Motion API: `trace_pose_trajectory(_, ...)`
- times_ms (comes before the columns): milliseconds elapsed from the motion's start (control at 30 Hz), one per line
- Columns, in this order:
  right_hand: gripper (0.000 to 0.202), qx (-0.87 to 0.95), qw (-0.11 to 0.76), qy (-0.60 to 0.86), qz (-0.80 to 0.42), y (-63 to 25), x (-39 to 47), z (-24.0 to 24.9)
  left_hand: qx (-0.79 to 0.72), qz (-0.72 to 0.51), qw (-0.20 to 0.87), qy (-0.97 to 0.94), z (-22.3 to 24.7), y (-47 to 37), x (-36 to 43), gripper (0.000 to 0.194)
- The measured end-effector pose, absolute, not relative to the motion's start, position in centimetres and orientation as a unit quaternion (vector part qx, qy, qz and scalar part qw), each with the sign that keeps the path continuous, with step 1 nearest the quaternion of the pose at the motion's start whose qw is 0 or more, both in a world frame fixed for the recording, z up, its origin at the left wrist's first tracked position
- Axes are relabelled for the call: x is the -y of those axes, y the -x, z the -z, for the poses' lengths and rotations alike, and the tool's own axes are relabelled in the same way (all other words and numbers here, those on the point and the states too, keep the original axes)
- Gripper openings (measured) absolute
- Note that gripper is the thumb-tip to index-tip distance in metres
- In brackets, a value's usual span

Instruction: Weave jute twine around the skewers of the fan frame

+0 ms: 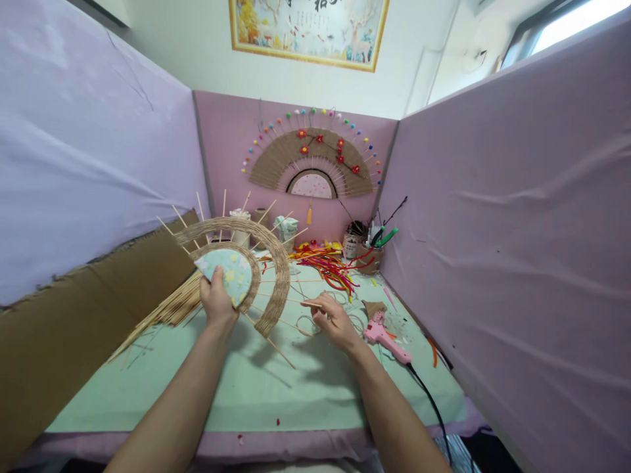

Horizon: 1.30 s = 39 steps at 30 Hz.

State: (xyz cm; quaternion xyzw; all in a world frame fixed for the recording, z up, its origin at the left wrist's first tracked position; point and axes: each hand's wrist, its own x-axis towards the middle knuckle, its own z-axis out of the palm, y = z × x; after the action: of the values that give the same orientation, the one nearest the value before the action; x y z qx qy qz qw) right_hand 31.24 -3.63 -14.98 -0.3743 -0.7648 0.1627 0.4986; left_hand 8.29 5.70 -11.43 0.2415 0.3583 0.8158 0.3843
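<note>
My left hand grips a half-round fan frame by its pale green, flower-patterned centre, thumb on top. Brown twine bands curve around that centre, and thin wooden sticks radiate outward past the outer band. At the frame's right side, my right hand has its fingers closed at the outer end of one wooden stick. Loops of thin twine lie on the table just behind and beside the right hand.
A pink glue gun with a black cord lies right. Bundled sticks and brown cardboard are left. Colourful pipe cleaners and a tool holder stand behind. A finished fan hangs on the back panel; purple panels flank the table.
</note>
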Motion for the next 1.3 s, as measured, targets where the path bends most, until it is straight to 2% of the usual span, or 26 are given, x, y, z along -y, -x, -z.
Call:
trace_pose_trajectory(367,0.049,0.762,0.479,0.359,-0.247,-30.7,3.6,15.2,-0.357,-0.788,0.455,-0.211,12.5,-10.2,-5.1,0.02)
trace_pose_trajectory(500,0.053,0.699,0.508,0.41,-0.291,-30.3,3.6,15.5,-0.342,-0.786,0.47,-0.213,12.9,-10.9,-4.8,0.022)
trace_pose_trajectory(600,0.054,0.654,0.53,0.437,-0.318,-30.4,3.6,15.5,-0.301,-0.766,0.519,-0.233,12.8,-11.1,-4.6,0.027)
trace_pose_trajectory(767,0.051,0.619,0.562,0.449,-0.315,-30.9,3.4,15.3,-0.221,-0.585,0.719,-0.304,12.5,-10.7,-3.6,0.034)
trace_pose_trajectory(867,0.05,0.617,0.562,0.451,-0.317,-31.1,3.4,15.2,-0.185,-0.473,0.793,-0.336,12.4,-10.4,-2.9,0.039)
trace_pose_trajectory(967,0.05,0.626,0.551,0.452,-0.316,-31.1,3.3,15.3,-0.186,-0.462,0.801,-0.333,12.4,-10.2,-2.9,0.042)
trace_pose_trajectory(1133,0.052,0.612,0.556,0.464,-0.318,-30.9,3.3,15.3,-0.205,-0.518,0.771,-0.31,12.4,-9.7,-3.6,0.045)
trace_pose_trajectory(1300,0.044,0.605,0.59,0.493,-0.209,-30.8,3.4,15.1,-0.201,-0.557,0.747,-0.304,12.3,-9.1,-4.3,0.045)
